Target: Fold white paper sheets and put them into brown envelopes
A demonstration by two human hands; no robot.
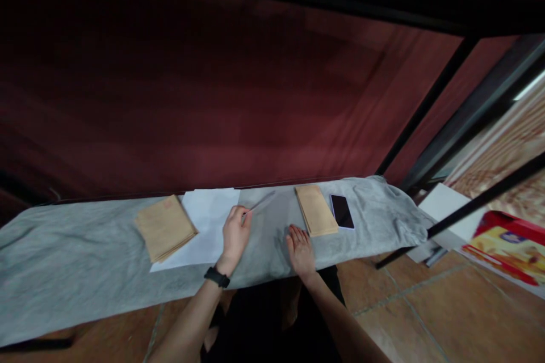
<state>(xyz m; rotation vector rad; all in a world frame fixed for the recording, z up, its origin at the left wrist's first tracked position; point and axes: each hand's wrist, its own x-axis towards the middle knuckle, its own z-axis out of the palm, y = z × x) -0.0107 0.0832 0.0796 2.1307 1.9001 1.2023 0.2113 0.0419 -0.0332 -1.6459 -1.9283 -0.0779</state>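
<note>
My left hand (237, 232), with a black band on its wrist, pinches the end of a thin pale strip (264, 200). The strip slants up and to the right over the grey cloth; it is blurred, and I cannot make out its kind. White paper sheets (208, 210) lie beside this hand, partly under a stack of brown envelopes (166, 227) on the left. My right hand (301, 252) rests palm down on the cloth, fingers stretched out and holding nothing. Just beyond its fingertips is a second stack of brown envelopes (317, 210).
A phone (342, 211) with a dark screen lies right of the second stack. Grey cloth (85, 249) covers the long narrow bench. Behind it stands a dark red panel (238, 96). A black metal bar (426, 108) and a red and yellow box (506, 249) are at the right.
</note>
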